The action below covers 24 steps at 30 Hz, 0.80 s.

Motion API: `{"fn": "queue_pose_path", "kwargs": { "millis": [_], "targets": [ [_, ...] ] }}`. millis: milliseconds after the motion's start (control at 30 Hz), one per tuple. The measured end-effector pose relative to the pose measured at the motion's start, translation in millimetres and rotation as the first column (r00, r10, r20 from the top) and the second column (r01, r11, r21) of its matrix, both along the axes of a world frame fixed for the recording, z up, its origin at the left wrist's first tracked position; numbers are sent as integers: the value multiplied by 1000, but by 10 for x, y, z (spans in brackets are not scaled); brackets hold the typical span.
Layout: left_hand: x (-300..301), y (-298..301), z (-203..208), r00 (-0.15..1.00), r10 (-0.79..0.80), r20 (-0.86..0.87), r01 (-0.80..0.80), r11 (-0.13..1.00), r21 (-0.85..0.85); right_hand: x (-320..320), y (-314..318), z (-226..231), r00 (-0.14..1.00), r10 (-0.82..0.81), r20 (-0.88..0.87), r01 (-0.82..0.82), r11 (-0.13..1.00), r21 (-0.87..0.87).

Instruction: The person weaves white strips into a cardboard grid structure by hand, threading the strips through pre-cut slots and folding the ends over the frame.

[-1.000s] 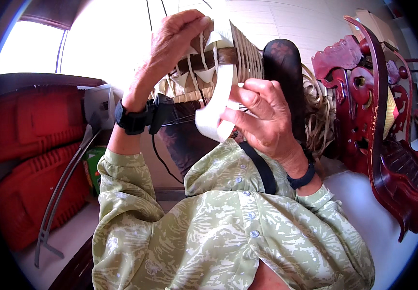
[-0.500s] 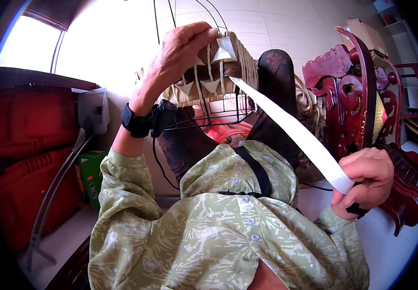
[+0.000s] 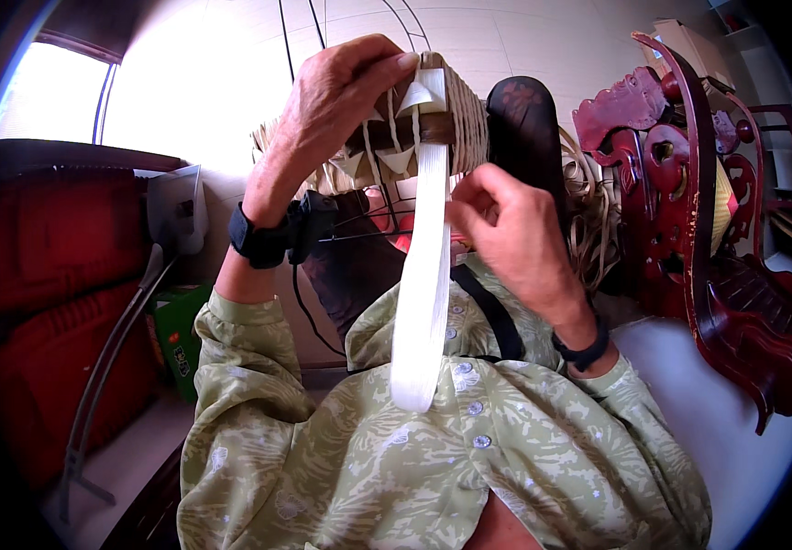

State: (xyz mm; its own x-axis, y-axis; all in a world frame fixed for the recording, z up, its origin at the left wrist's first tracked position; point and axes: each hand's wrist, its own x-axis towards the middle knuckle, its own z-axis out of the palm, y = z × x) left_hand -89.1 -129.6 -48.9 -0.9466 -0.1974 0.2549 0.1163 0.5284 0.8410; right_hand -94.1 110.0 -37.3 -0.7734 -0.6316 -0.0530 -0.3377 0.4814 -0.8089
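My left hand (image 3: 346,101) grips the top edge of a wire-framed piece, thumb and fingers closed on it. Cream strands (image 3: 469,115) wrap this piece, crossed by a brown band (image 3: 437,126) and several folded pale tabs (image 3: 425,96). From beneath the band a long, flat white strip (image 3: 423,284) hangs toward my shirt, curving at its lower end. My right hand (image 3: 524,243) is beside the strip's upper part, thumb and forefinger drawn together at its right edge. The exact fingertip contact is partly hidden. Black wires (image 3: 359,225) show below the wrapped part, which sits between my knees.
Carved dark-red wooden furniture (image 3: 689,211) stands at the right, with coiled pale strips (image 3: 588,211) beside my knee. Red cases (image 3: 66,247), a green box (image 3: 174,335) and a grey stand (image 3: 107,376) are at the left. A black cable (image 3: 309,316) runs from my left wrist.
My right hand has moved from the lower right up and left, close to the wrapped piece. The white strip, stretched diagonally before, now hangs down in a curve. My left hand stays nearly in place.
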Motion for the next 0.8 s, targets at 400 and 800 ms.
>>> {"fn": "queue_pose_path", "kwargs": {
  "millis": [400, 800],
  "targets": [
    [-30, 26, -24, 999, 34, -4, -33, 993, 117, 21, 739, 332, 979, -32, 202, 33, 999, -6],
    [-99, 83, 20, 999, 32, 36, -36, 994, 100, -76, 157, 225, 979, -63, -193, 48, 995, -83]
  ]
}}
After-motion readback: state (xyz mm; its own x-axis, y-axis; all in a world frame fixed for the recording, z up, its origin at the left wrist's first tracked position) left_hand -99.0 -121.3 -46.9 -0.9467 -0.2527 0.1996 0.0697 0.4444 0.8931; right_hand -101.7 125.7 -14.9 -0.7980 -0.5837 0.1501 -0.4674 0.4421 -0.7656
